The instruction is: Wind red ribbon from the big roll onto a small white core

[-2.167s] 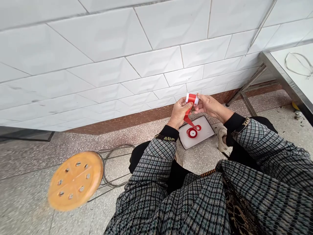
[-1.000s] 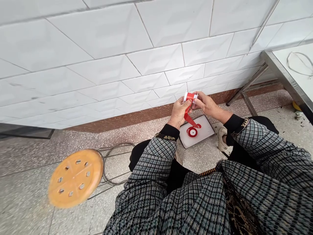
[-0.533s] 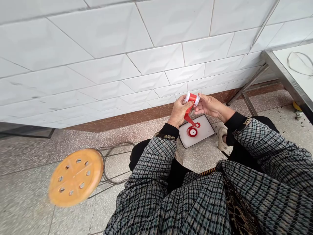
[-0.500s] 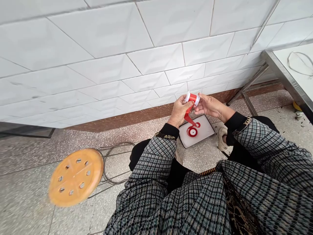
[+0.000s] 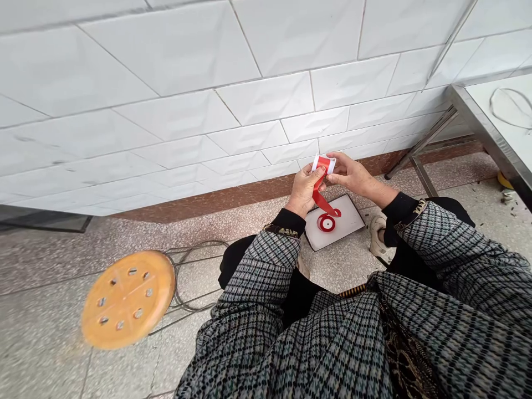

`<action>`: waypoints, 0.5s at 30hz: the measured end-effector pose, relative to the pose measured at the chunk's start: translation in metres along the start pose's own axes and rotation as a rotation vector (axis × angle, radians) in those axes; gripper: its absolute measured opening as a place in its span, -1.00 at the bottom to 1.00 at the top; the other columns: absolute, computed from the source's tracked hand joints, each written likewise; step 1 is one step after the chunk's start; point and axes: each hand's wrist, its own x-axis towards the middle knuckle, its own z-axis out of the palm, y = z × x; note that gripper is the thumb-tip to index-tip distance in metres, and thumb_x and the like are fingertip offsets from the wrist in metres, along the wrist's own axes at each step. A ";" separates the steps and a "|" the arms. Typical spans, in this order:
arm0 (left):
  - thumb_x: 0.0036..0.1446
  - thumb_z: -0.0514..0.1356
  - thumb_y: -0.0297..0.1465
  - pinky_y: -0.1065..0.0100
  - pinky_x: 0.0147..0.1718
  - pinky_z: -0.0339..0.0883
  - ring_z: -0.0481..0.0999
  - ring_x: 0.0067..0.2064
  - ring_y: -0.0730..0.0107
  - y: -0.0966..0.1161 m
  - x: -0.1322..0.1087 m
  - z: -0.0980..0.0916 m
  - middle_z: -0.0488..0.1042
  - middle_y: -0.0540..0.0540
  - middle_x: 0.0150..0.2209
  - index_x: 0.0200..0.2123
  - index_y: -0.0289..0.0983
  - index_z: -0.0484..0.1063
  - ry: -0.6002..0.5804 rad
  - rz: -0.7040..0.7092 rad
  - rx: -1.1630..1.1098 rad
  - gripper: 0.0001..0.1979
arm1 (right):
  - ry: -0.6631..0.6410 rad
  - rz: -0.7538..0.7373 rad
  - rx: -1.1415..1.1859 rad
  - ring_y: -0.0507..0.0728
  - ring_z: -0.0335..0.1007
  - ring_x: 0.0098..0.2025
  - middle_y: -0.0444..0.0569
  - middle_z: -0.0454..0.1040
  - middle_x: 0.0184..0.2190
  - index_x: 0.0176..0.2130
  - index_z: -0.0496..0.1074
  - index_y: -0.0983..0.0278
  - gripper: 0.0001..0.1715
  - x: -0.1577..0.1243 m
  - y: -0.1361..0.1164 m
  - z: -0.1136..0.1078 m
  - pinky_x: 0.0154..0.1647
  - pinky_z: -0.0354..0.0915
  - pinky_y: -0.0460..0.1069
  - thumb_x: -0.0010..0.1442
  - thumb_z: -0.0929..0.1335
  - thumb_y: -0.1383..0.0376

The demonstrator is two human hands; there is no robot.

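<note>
Between my two hands is a white spool (image 5: 331, 165) wound with red ribbon (image 5: 319, 195). My left hand (image 5: 305, 188) is closed round its left side, the thumb pressing the ribbon against the spool. On the right end, the fingers and thumb of my right hand (image 5: 351, 174) grip the white flange. From the spool the ribbon hangs down to a second ribbon roll (image 5: 328, 224), red with a white centre, which lies flat on a white dark-edged board or box lid (image 5: 347, 228) on the floor. A loop of ribbon curls beside that roll.
To the left stands an orange round stool (image 5: 128, 299) with holes in its seat and thin metal legs. A metal-framed table (image 5: 490, 119) with a thin wire loop (image 5: 513, 108) on top is at the right. The white tiled wall (image 5: 266, 100) rises close in front.
My right hand has gone from loose, spread fingers beside the spool to gripping its right end. The spool has turned and shifted slightly left.
</note>
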 end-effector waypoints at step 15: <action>-0.25 0.58 -0.16 0.52 -0.66 0.16 0.35 -0.60 0.64 0.000 0.002 -0.002 0.47 0.07 -0.54 -0.34 -0.31 0.47 -0.068 0.032 0.071 -0.49 | -0.045 0.142 0.332 0.07 0.61 -0.38 -0.08 0.57 -0.45 -0.17 0.44 0.30 -0.55 -0.002 -0.011 0.006 -0.23 0.58 -0.04 0.26 0.49 -0.02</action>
